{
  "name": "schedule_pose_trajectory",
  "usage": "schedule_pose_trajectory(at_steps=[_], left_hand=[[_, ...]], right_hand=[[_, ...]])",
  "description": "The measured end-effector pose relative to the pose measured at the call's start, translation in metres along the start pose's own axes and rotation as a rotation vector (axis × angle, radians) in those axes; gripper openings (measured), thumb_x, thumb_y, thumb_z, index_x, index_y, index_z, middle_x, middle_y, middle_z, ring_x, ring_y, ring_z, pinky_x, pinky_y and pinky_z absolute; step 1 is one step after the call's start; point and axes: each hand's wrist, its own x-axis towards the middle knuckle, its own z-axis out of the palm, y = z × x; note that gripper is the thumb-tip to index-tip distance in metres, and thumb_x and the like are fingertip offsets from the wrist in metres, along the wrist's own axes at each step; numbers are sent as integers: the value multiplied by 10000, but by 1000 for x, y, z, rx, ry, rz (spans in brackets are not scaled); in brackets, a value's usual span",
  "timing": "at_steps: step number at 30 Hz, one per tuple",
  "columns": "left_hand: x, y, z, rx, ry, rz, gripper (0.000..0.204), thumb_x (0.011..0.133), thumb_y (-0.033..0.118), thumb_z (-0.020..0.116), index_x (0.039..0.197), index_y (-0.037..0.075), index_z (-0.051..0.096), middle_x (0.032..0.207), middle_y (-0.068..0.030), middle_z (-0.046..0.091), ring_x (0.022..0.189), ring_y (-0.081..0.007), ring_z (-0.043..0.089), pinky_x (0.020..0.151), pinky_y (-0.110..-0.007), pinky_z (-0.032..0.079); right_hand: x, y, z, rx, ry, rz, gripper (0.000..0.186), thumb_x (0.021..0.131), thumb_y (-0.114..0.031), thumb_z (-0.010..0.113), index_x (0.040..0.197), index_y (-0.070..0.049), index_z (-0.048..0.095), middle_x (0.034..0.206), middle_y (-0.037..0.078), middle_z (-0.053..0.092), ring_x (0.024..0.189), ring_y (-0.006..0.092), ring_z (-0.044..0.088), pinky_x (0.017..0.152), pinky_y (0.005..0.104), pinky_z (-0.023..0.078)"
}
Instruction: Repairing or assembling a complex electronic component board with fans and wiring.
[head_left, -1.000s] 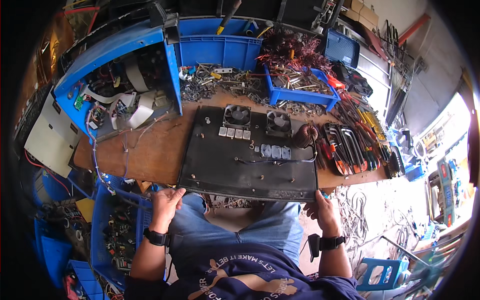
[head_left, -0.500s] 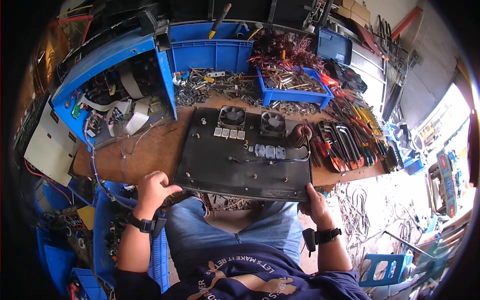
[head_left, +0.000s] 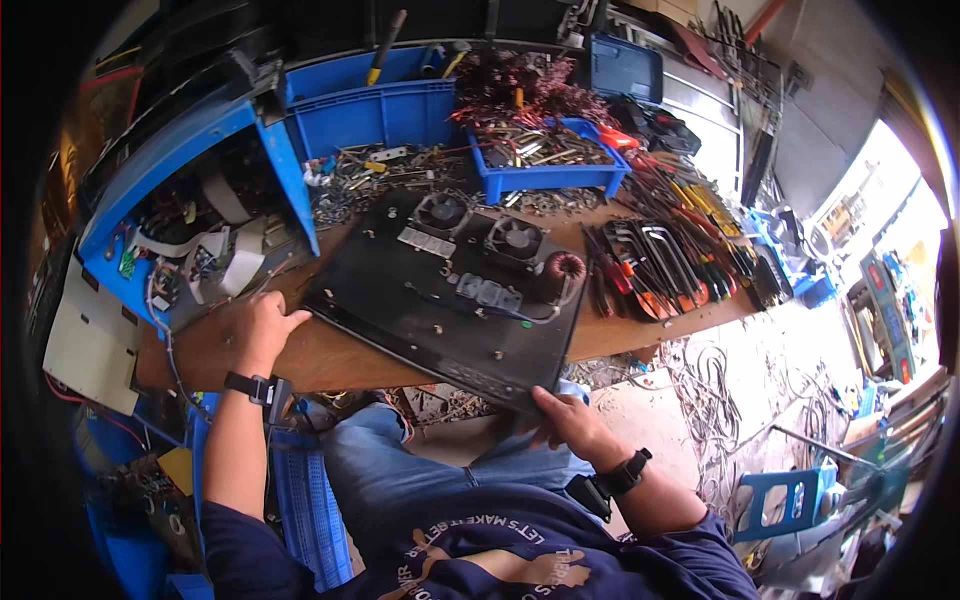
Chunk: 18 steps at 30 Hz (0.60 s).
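Note:
A flat black panel (head_left: 390,288) lies slanted across the workbench, its near right corner jutting out over my lap. Mounted on it are two square fans (head_left: 442,212), a row of pale square parts, grey modules (head_left: 488,292) and a copper-wound coil (head_left: 565,272) trailing wires. My right hand (head_left: 568,418) grips that near right corner, thumb on top and the other fingers partly hidden below. By the near left corner is my left hand (head_left: 265,335), thumb stretched toward the panel edge and apart from the bent fingers; whether it presses on the corner is unclear.
Left of the panel stands a blue metal housing (head_left: 165,170) with boards and cables inside. Behind are a blue crate (head_left: 375,118), scattered metal bits and a blue tray (head_left: 550,180) of metal pieces. Pliers and hex keys (head_left: 655,260) lie to the right, and cables cover the floor.
The panel has turned clockwise: its near right corner swung toward me with my right hand, while its left corner moved away with my left hand beside it. The whole view shifted too.

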Motion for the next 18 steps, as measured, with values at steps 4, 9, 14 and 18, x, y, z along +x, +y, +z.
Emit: schedule_pose_trajectory(at_steps=[4,9,14,18], left_hand=[[-7,26,-11,-22,-106,-38,344,745,260,806,702,-18,608,680,-201,633,645,-374,613,609,-444,481],[-45,52,-20,-468,-119,-139,242,806,123,742,705,-33,587,607,-107,586,566,-158,540,556,-328,435],[-84,65,-21,-543,-163,-184,231,813,122,740,715,-36,605,610,-99,599,566,-157,548,558,-315,436],[-106,70,-18,-516,-181,-222,217,823,131,730,744,-38,619,632,-95,616,573,-151,555,567,-311,442]], right_hand=[[2,0,-1,-32,-93,0,620,1003,-545,396,1039,24,639,894,123,727,620,160,665,501,254,474],[2,-4,8,-71,-207,44,607,1000,-541,419,1059,28,621,913,112,732,668,156,670,527,260,476],[2,3,27,-29,-386,68,709,961,-604,455,1106,72,614,1001,164,720,737,200,704,512,280,475],[3,2,25,-51,-528,114,656,984,-557,450,1162,61,583,1060,134,711,820,181,697,573,279,491]])
